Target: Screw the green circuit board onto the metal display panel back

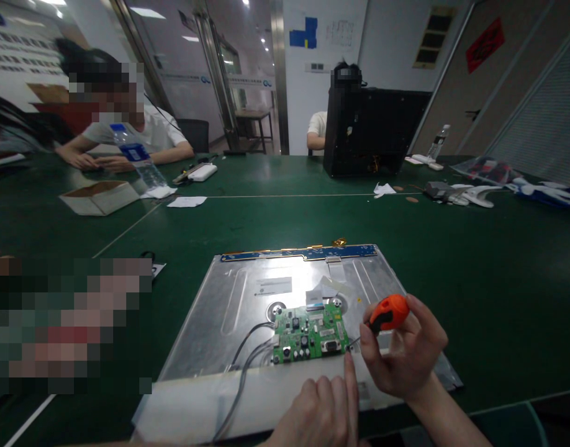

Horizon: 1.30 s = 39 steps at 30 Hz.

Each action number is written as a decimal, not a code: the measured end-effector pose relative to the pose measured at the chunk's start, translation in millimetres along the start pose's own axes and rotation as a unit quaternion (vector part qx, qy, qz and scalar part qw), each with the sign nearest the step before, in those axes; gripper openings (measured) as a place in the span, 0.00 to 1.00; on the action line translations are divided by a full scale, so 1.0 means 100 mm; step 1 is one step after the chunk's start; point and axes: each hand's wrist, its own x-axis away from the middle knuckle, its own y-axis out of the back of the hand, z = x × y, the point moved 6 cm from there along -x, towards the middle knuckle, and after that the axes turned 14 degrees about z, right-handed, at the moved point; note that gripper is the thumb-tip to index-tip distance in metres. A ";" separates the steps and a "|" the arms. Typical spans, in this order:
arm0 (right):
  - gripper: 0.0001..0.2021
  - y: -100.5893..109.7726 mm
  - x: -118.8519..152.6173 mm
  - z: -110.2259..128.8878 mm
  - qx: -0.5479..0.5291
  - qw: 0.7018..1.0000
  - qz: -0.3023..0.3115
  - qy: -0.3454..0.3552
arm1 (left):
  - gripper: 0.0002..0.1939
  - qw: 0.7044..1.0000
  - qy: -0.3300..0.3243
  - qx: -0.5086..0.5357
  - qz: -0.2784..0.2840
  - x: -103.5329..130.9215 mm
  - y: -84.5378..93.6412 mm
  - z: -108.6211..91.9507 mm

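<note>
A metal display panel [210,323] lies on the green table, with a green circuit board [313,329] on it near the middle. My right hand [403,347] is wrapped round the orange and black handle of a screwdriver [391,311]; its thin shaft points left to the board's lower right corner. My left hand [326,403] rests low on the panel, its index finger stretched out to that same corner and the other fingers curled. Grey and black cables [248,366] run from the board's left side. A blue strip board [298,252] lines the panel's far edge.
An open box [100,198], a water bottle [138,158] and papers [187,202] are at the back left. A black monitor-like case [373,133] stands at the back. Gloves [471,194] lie at the right. Two people sit across the table [266,217].
</note>
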 end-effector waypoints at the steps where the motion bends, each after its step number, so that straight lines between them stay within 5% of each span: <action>1: 0.39 0.00 0.00 0.00 0.006 1.000 -0.001 0.003 | 0.31 1.000 0.001 -0.001 -0.003 0.00 0.01 0.00; 39: 0.39 -0.01 -0.02 0.02 -0.031 1.000 -0.003 -0.004 | 0.34 1.000 -0.008 -0.011 0.008 0.00 -0.02 -0.02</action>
